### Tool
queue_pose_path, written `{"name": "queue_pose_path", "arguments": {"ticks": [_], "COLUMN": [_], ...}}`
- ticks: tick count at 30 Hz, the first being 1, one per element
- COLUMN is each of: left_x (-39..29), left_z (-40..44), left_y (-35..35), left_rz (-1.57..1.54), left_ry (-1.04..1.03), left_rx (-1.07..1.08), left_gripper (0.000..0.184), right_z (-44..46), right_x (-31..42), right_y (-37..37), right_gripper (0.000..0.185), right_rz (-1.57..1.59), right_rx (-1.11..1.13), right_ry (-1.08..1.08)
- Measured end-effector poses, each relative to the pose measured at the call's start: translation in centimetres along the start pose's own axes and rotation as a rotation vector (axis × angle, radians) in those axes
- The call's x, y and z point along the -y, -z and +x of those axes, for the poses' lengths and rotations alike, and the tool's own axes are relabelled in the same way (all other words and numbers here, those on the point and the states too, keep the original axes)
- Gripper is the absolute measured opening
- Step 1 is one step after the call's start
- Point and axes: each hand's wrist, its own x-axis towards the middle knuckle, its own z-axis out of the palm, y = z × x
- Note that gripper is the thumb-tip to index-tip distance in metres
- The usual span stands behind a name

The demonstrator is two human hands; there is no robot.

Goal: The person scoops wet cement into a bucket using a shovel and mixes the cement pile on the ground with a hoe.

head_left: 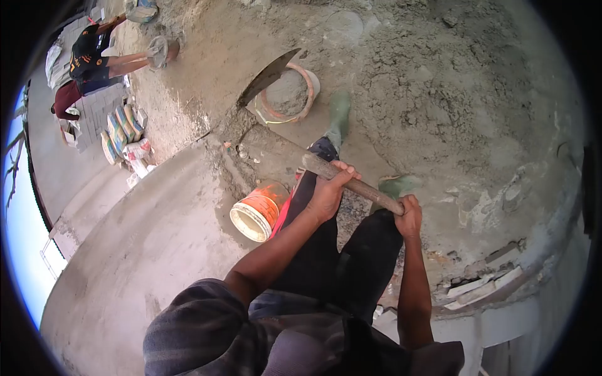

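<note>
A hoe with a thick wooden handle runs across in front of my legs. My left hand is wrapped round the middle of the handle, and my right hand grips its near end. The hoe's dark curved blade stands at the far end, beside and partly in front of a bucket with an orange-brown rim. Grey wet mortar fills that bucket. Whether the blade touches the bucket I cannot tell. Closer to me, an orange and white bucket lies tilted by my left leg.
Rough wet mortar spreads over the ground ahead and right. My green boots stand in it. At upper left, people bend near stacked blocks, with several cement bags nearby. Broken slabs lie at lower right.
</note>
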Motion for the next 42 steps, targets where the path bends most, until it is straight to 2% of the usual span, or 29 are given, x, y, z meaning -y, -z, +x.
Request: {"name": "queue_pose_path", "arguments": {"ticks": [1, 3, 4, 6, 9, 11, 12, 14, 15, 16, 17, 20, 22, 24, 26, 29, 31, 33, 42], "left_x": [-0.8, -1.4, 1.4, -0.8, 0.4, 2.0, 1.8, 0.0, -0.2, 0.8, 0.3, -0.6, -0.9, -1.5, -1.6, -1.4, -1.0, -1.8, -0.8], "left_z": [-0.1, -0.1, 1.2, -0.3, -0.1, 1.8, 3.5, 4.1, 4.0, 4.3, 4.6, 4.7, 4.6, 4.9, 5.0, 5.1, 5.2, 4.8, 4.9], "left_y": [-0.8, 0.7, 4.1, 4.7, 8.2, 9.6, 9.8, 8.4, 7.6, 8.4, 8.0, 7.8, 7.9, 7.7, 7.9, 8.4, 8.5, 7.9, 8.2], "left_rz": [0.106, 0.773, 1.02, 1.79, 1.901, 1.796, 1.742, 1.753, 1.75, 1.788, 1.765, 1.712, 1.676, 1.636, 1.611, 1.535, 1.495, 1.486, 1.444], "left_ry": [0.033, 0.11, -0.022, -0.021, 0.211, 0.256, 0.265, 0.359, 0.408, 0.321, 0.332, 0.389, 0.391, 0.408, 0.384, 0.422, 0.44, 0.456, 0.431], "left_rx": [0.083, 0.088, 0.128, -0.05, -0.278, -0.307, -0.332, -0.333, -0.327, -0.383, -0.376, -0.404, -0.41, -0.39, -0.397, -0.409, -0.416, -0.427, -0.432], "left_gripper": [0.021, 0.048, 0.057, 0.069, 0.078, 0.081, 0.082, 0.081, 0.081, 0.076, 0.075, 0.074, 0.074, 0.073, 0.071, 0.071, 0.077, 0.081, 0.077], "right_z": [-1.5, -4.5, -5.6, -4.6, 4.1, 12.7, 16.2, 21.2, 22.7, 24.4, 25.7, 25.9, 28.3, 28.3, 28.7, 29.0, 29.4, 29.5, 32.4], "right_x": [-0.1, 0.5, 1.0, 3.3, 4.5, 5.2, 7.7, 13.3, 13.7, 14.0, 15.0, 20.5, 14.5, 15.6, 16.4, 17.3, 16.6, 18.3, 17.7], "right_y": [2.0, 7.2, 9.9, 14.0, 13.2, 9.5, 10.3, 13.0, 12.2, 11.4, 10.6, 13.0, 10.7, 11.2, 11.3, 11.0, 10.7, 11.0, 9.9], "right_gripper": [0.03, 0.035, 0.038, 0.042, 0.048, 0.036, 0.034, 0.038, 0.037, 0.037, 0.037, 0.049, 0.051, 0.049, 0.043, 0.033, 0.029, 0.026, 0.027], "right_rz": [0.002, -0.079, -0.12, -0.227, -0.297, -0.276, -0.198, -0.093, -0.118, -0.146, -0.173, -0.029, 0.167, 0.145, 0.121, -0.152, -0.236, -0.205, -0.154], "right_rx": [-0.01, -0.013, -0.012, -0.059, -0.072, -0.327, -0.337, -0.147, -0.138, -0.135, -0.127, -0.109, -0.316, -0.507, -0.677, -0.721, -0.629, -0.545, -0.616], "right_ry": [-0.027, -0.087, -0.12, -0.113, -0.126, -0.118, -0.197, -0.382, -0.435, -0.48, -0.516, -0.717, -0.829, -0.908, -0.893, -0.56, -0.447, -0.575, -0.545]}}
